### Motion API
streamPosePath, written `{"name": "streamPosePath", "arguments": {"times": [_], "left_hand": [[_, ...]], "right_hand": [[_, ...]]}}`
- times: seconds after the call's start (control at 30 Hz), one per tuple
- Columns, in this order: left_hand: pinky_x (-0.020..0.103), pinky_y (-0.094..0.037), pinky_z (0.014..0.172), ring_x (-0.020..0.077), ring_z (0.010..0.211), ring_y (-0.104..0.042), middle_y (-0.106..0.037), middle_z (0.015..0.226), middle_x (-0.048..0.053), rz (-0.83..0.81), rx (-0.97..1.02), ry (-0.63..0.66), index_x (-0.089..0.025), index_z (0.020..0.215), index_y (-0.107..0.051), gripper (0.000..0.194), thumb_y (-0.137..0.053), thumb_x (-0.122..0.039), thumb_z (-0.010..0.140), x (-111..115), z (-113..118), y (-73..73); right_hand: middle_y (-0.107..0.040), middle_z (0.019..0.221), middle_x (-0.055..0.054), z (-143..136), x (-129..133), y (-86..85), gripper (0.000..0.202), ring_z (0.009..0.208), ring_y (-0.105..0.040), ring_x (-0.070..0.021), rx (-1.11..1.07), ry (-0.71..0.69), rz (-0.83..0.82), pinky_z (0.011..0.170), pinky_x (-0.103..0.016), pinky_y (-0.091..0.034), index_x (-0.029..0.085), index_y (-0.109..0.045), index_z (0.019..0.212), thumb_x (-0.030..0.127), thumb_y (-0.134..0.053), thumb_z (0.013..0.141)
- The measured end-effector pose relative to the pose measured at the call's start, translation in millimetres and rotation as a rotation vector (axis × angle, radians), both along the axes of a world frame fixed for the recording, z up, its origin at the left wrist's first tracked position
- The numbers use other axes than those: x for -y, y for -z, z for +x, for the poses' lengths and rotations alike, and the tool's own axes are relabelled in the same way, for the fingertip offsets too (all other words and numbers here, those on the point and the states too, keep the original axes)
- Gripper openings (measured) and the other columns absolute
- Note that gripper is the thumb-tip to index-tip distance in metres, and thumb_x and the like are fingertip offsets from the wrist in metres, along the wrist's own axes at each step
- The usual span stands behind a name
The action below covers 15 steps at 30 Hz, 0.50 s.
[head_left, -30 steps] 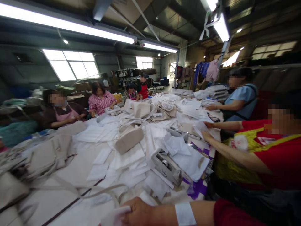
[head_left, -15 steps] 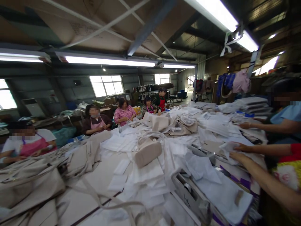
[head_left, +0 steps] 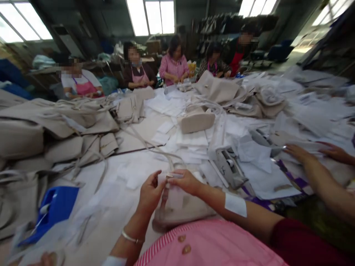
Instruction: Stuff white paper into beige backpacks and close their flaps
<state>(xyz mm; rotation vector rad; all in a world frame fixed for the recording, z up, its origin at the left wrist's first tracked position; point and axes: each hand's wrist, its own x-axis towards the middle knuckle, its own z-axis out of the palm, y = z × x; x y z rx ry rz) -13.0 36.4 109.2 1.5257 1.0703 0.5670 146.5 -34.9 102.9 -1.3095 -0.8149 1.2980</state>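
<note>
"Doing what with the left hand [head_left: 149,194]?"

"Pinching a small soft white piece [head_left: 162,179], thumb against fingers, at the upper end of a narrow beige strap [head_left: 164,197]."

"And using the right hand [head_left: 187,182] how?"

"Meeting the left from the opposite side, gripping the same white piece with bent fingers. Not managing to tell each fingertip's exact hold, owing to blur."

"Finding the bag where?"

"Seeing the beige, soft-sided, rounded bag [head_left: 191,208] lying just below both hands, right in front of a pink apron with striped trim [head_left: 222,240]."

"Noticing anything nearby?"

"Spotting a long grey dispenser-like device [head_left: 235,173] beyond the right forearm, a bright blue angular holder [head_left: 59,201] well off to the left, and, farther across, a pale beige bag with an oval base [head_left: 196,123] resting among loose white sheets [head_left: 191,142]. Also glimpsing a co-worker's hand [head_left: 301,153] touching pale material at the right."
</note>
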Motion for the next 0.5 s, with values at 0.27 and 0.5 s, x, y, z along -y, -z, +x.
{"name": "streamPosePath", "arguments": {"times": [0.27,0.5], "left_hand": [[0.025,-0.052,0.071,0.0149,0.078,-0.064,-0.071,0.089,0.006,-0.018,0.127,-0.025,-0.012,0.1,-0.065,0.042,-0.071,-0.044,0.074,11,10,2.5],[0.023,-0.049,0.068,0.0138,0.072,-0.061,-0.07,0.08,0.003,0.242,-0.097,-0.001,-0.016,0.092,-0.069,0.034,-0.062,-0.047,0.081,15,14,-7.1]], "right_hand": [[-0.06,0.069,0.003,4,14,0.0,0.034,0.059,-0.051,-0.0064,-0.005,0.02,-0.001,0.056,-0.017,-0.038,0.008,-0.069,0.093,0.035,-0.069,0.072],[-0.053,0.061,0.004,6,10,2.8,0.028,0.055,-0.043,-0.0063,0.052,0.103,-0.013,0.051,-0.017,-0.033,0.01,-0.068,0.079,0.037,-0.07,0.073]]}}
